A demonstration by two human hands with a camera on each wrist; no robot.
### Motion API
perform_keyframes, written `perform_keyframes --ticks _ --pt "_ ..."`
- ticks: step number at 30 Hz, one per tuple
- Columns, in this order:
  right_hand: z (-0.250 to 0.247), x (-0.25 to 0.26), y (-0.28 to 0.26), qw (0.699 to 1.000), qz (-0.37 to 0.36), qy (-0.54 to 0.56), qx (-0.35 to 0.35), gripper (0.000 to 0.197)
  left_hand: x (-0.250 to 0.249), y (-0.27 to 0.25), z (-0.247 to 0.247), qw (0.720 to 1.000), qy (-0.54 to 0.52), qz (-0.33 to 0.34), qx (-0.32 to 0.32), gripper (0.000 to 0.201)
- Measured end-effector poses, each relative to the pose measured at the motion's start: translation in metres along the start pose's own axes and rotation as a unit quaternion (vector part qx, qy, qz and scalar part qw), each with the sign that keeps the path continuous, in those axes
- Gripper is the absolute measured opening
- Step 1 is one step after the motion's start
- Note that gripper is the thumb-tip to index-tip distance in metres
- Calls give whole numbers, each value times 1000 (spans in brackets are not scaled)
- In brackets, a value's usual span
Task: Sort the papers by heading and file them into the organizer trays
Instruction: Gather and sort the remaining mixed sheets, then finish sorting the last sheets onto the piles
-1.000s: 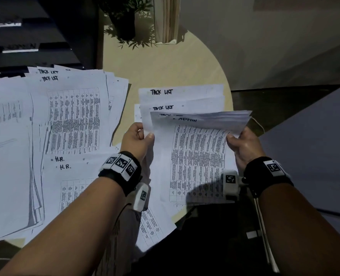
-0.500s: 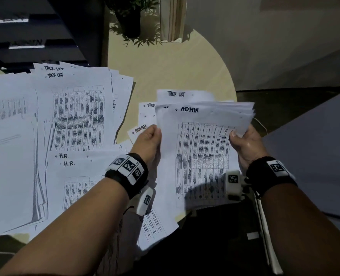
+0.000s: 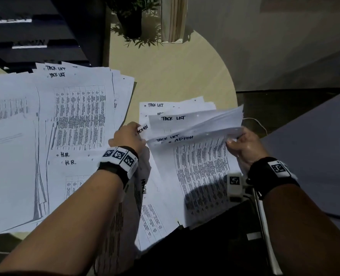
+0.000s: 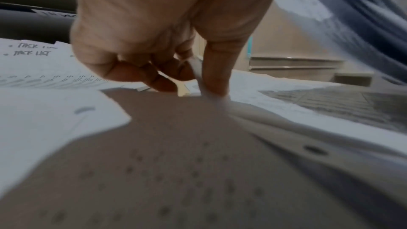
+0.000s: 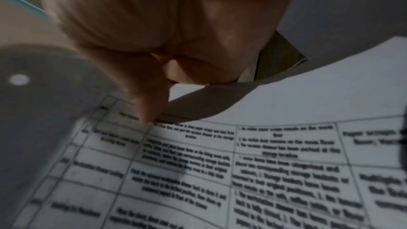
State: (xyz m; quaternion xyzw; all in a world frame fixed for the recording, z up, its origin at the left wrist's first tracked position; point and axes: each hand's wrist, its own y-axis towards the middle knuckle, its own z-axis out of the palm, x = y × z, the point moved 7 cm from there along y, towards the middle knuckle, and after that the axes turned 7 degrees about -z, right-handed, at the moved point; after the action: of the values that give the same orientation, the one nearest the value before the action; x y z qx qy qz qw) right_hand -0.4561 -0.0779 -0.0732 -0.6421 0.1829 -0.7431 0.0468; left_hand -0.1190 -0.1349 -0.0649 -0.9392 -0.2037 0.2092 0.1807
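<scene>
Sorting stage: headings are being read; nothing is judged filed.
Table (image 3: 175, 80): sorted piles (image 3: 65, 116) lie left, loose sheets centre.
Held stack (image 3: 201, 172): light, limp, likely slippery; best gripped at both side edges.
Left hand (image 3: 128, 137): one sheet's corner is pinched.
Right hand (image 3: 245, 144): curled on the stack's right edge.

Office setting: headed papers (image 3: 69, 116) cover a round table (image 3: 175, 76); black trays (image 3: 35, 36) upper left; potted plant (image 3: 131, 18) at top centre.
</scene>
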Motion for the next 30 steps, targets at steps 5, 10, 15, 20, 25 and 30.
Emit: perform_keyframes --ticks 5,10,15,20,25,30 --pt "0 4 0 1000 8 9 2 43 9 -1 -7 944 -326 8 -38 32" --pt "5 12 1 1000 -7 0 -14 45 10 -5 -17 881 -469 4 -53 45" --pt "-16 6 9 973 -24 -170 -157 37 0 -9 7 956 -287 -1 66 50" --pt "-30 -15 19 962 29 -241 -124 38 -11 -22 3 981 -191 36 20 1" --pt "-15 13 8 941 1 -317 -123 44 -19 -27 -74 947 -268 77 -162 11" --pt "-21 47 2 922 -68 -336 -180 31 -27 -49 -167 883 -279 201 -318 39"
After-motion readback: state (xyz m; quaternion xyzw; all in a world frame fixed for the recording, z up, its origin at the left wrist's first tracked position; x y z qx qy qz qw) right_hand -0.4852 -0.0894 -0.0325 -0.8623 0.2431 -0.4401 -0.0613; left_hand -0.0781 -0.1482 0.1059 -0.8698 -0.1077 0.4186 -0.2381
